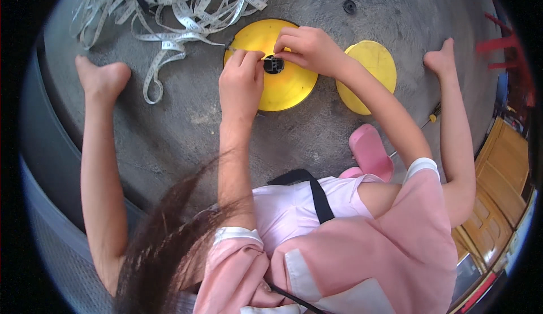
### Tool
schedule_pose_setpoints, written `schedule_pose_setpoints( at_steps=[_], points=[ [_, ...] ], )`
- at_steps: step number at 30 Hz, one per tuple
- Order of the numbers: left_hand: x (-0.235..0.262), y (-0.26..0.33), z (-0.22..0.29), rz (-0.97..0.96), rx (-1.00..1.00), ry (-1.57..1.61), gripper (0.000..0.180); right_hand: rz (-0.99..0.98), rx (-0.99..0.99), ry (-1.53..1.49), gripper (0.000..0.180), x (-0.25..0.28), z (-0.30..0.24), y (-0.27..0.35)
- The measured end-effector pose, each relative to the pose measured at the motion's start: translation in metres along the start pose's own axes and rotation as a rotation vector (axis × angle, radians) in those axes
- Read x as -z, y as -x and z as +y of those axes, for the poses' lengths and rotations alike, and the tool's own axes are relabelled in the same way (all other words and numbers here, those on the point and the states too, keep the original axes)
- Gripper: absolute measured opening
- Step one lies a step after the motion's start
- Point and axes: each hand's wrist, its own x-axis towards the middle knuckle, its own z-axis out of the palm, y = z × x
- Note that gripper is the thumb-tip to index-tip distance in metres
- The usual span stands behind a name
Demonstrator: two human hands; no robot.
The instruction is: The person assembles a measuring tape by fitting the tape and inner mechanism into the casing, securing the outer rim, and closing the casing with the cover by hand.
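Note:
A yellow disc with a black hub at its middle lies on the grey floor in front of me. Both hands meet over that hub. My left hand is closed in a pinch at the hub's left side. From the upper right, my right hand also pinches, close above the hub. A thin pale sliver shows between the fingertips, too small to name. Left of the disc, a tangled white measuring tape lies in loops, one strand reaching toward the disc's edge.
A second yellow disc lies to the right, and a small black round part is farther off. Pink slippers sit near my lap. By my right leg is a thin tool with a yellow-and-black handle. Wooden furniture stands at the right.

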Motion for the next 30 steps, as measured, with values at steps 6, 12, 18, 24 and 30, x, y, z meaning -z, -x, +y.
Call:
schedule_pose_setpoints(
  at_steps=[6, 12, 18, 24, 30],
  points=[
    [0.0051, 0.0005, 0.0018, -0.021, 0.052, 0.023, 0.010, -0.061, -0.057, -0.141, 0.009, 0.0016, -0.0049, -0.0040],
    [-0.0010, 0.0009, 0.0014, -0.031, 0.048, 0.041, 0.010, -0.146, -0.168, -0.283, 0.010, 0.0063, -0.0057, -0.0010],
    [0.0056, -0.0005, 0.0024, -0.047, 0.052, 0.026, 0.009, -0.157, -0.197, -0.321, 0.011, 0.0024, -0.0071, -0.0056],
    [0.0069, -0.0001, 0.0003, -0.064, 0.027, 0.004, 0.008, -0.150, -0.188, -0.336, 0.008, 0.0022, -0.0083, -0.0076],
    [0.0077, 0.0006, 0.0011, -0.052, 0.035, 0.003, 0.007, -0.163, -0.199, -0.330, 0.005, 0.0006, -0.0066, -0.0083]
  ],
)
